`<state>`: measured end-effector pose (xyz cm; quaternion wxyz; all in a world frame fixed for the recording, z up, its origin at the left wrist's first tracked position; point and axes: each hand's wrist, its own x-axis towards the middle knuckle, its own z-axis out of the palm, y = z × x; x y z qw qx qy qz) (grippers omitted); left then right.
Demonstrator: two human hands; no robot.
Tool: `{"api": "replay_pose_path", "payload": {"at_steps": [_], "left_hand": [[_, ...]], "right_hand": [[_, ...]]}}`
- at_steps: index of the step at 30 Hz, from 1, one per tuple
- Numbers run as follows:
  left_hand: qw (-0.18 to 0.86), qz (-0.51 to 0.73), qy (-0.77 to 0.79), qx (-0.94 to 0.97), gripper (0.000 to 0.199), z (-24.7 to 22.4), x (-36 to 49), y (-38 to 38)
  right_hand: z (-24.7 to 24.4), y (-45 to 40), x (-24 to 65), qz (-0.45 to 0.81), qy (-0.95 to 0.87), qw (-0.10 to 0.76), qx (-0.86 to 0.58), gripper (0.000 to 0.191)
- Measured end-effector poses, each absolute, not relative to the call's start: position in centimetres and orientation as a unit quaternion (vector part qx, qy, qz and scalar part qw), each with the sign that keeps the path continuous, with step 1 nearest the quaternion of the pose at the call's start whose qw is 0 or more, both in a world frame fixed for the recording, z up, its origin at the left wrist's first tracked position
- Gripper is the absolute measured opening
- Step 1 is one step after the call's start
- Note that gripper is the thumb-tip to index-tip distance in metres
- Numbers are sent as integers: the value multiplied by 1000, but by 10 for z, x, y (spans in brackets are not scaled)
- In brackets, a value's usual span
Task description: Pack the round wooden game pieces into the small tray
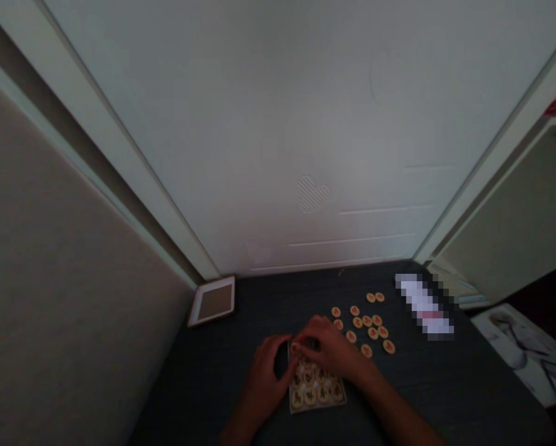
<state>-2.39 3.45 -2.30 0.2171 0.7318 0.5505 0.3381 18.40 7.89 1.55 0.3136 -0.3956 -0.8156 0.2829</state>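
A shallow clear tray (318,406) lies on the dark table, with round wooden xiangqi pieces in rows and dark characters on their faces. My left hand (265,378) is at the tray's left side, thumb and fingers curved around its far left corner and edge. Over the tray's far part, my right hand (327,344) has its fingertips pinched on a xiangqi piece (296,346) at that corner. The hand and forearm hide some of the rows. Beyond my right hand, several loose pieces with red characters (367,321) are scattered on the table.
A framed rectangular object (214,301) rests at the table's far left corner. At the right lies a pixelated pale item (424,305). A white panel with heart patterns (312,194) rises behind the dark table (194,378). Lower right is a printed white surface (522,353).
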Motion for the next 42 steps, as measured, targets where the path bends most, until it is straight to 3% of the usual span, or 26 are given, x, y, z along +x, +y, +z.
{"api": "replay_pose_path", "payload": {"at_steps": [9,15,27,34,42], "left_hand": [[221,337,551,731,31,-19,-23,35],[219,347,538,736,24,-13,-21,37],[198,331,536,751,17,-12,-19,41],[192,338,538,748,19,-15,-19,41],[181,341,530,755,19,-14,-19,41]], "right_hand": [[2,80,175,228,-832,302,-406,3],[5,80,175,228,-831,304,-406,8],[26,56,236,175,-744,403,-504,10],[-14,-11,328,86,-647,414,-635,21],[-39,-20,341,72,-667,386,-633,25]]}}
